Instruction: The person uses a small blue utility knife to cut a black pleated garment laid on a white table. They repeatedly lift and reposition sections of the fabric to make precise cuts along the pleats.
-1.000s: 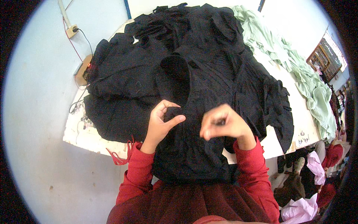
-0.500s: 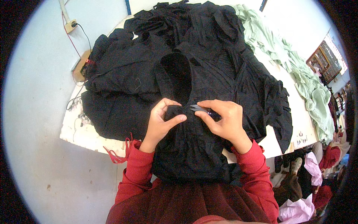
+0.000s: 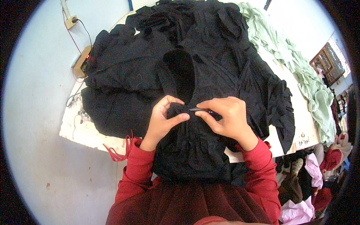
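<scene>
A large black garment (image 3: 127, 82) lies bunched over the table and hangs over its front edge toward me. My left hand (image 3: 163, 116) pinches a fold of it between thumb and fingers, just below the dark opening in the cloth. From the right, my right hand (image 3: 227, 116) grips small thread snips (image 3: 195, 109). Their grey blades point left, pressed together, with the tips at the cloth close to my left fingertips. Most of the snips' body is hidden in my right palm. A pale loose thread (image 3: 140, 77) lies on the black cloth to the left.
Light green cloth (image 3: 300, 71) runs along the right side of the white table (image 3: 90, 137). A power strip (image 3: 80, 63) with cables sits at the table's left edge by the wall. At lower right are people and pink cloth (image 3: 313, 168).
The snips' blades have gone from slightly apart to closed at the cloth. My right hand has tilted a little; my left keeps its pinch on the fold.
</scene>
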Action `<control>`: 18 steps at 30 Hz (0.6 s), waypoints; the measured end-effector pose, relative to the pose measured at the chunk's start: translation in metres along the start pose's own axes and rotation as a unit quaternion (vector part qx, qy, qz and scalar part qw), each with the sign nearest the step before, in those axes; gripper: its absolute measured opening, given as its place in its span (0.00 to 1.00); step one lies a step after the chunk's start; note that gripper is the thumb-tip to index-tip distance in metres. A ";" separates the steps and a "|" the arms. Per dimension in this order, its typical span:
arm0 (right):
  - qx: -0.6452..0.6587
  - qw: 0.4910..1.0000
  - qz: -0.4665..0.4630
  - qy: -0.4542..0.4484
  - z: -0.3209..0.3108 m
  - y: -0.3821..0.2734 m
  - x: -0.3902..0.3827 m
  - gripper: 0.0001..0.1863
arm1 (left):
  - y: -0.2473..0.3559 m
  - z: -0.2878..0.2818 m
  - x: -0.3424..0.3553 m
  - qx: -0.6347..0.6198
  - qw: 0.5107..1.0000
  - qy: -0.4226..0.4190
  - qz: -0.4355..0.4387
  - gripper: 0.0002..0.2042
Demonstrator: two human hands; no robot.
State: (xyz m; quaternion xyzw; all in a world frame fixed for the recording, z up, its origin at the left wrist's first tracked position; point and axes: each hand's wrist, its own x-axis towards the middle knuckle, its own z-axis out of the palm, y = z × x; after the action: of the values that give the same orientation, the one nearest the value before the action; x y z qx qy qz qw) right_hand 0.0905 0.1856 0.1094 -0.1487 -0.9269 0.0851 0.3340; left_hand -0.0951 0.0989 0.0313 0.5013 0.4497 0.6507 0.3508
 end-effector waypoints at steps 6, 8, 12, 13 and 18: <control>-0.083 0.993 -0.044 -0.074 -0.010 -0.008 0.014 0.07 | 0.001 0.000 -0.002 -0.046 0.999 -0.003 -0.029 0.17; -0.095 0.989 -0.072 -0.091 -0.014 -0.008 0.020 0.08 | -0.005 -0.001 -0.001 -0.021 1.000 -0.003 0.020 0.18; -0.093 0.980 -0.116 -0.128 -0.018 -0.003 0.032 0.09 | 0.000 -0.001 -0.002 -0.040 0.999 -0.004 -0.013 0.17; -0.093 0.978 -0.127 -0.135 -0.019 -0.002 0.034 0.09 | 0.000 -0.001 -0.002 -0.042 0.999 -0.005 -0.020 0.17; -0.090 0.970 -0.167 -0.152 -0.019 0.005 0.040 0.09 | -0.002 -0.002 -0.001 -0.028 0.999 -0.009 -0.014 0.18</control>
State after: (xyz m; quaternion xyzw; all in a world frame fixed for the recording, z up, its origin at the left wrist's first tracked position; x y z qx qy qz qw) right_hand 0.0751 0.2046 0.1465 -0.0063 -0.9824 -0.0344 0.1836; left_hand -0.0972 0.0981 0.0292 0.4908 0.4349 0.6533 0.3783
